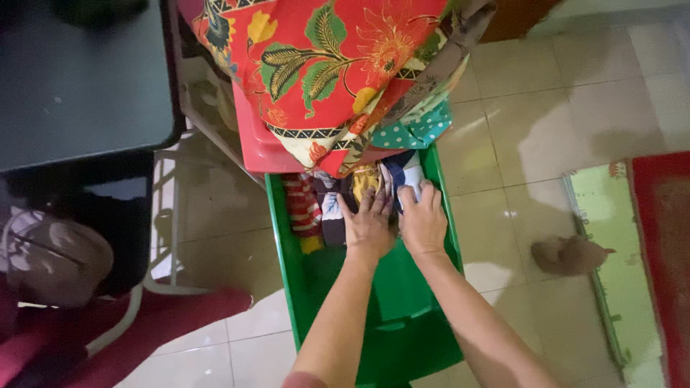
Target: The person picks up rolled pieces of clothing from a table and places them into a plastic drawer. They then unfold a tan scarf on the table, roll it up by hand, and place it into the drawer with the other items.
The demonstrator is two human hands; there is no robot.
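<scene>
Pressing flat, ungripping, left hand [369,228] and right hand [424,224] pack folded clothes [338,195] at green drawer's [284,244] back edge; front half remains bare.

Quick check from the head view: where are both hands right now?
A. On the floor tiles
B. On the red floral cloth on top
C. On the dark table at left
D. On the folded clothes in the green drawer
D: the left hand and right hand lie side by side, palms down, on the folded clothes in the open green drawer.
</scene>
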